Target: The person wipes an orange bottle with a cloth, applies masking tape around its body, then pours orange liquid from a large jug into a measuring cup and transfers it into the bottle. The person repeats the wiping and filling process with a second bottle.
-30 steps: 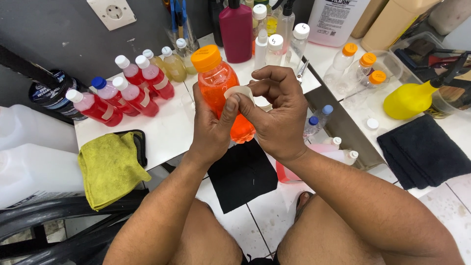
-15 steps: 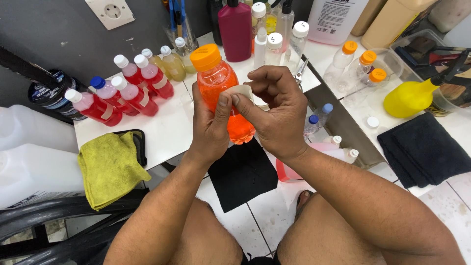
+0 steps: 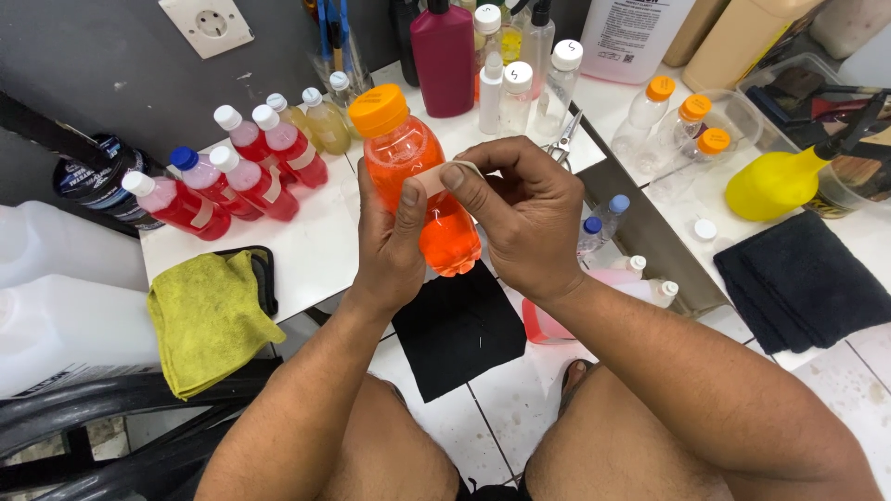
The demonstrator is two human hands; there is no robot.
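Note:
My left hand (image 3: 392, 243) grips a small plastic bottle (image 3: 413, 176) of orange liquid with an orange cap, held upright over my lap. Its thumb presses one end of a pale strip of tape (image 3: 445, 176) against the bottle's side. With my right hand (image 3: 522, 215) I pinch the other end of the strip between thumb and forefinger, just right of the bottle.
Several small bottles of red liquid (image 3: 232, 181) and yellowish ones (image 3: 325, 121) lie on a white table (image 3: 306, 250). A yellow cloth (image 3: 209, 315) lies at left, a black cloth (image 3: 457, 329) on the floor, a yellow spray bottle (image 3: 780, 181) at right, a dark red bottle (image 3: 444, 56) behind.
My hands and the orange bottle have barely shifted. The right fingers still work the tape strip at the bottle's side.

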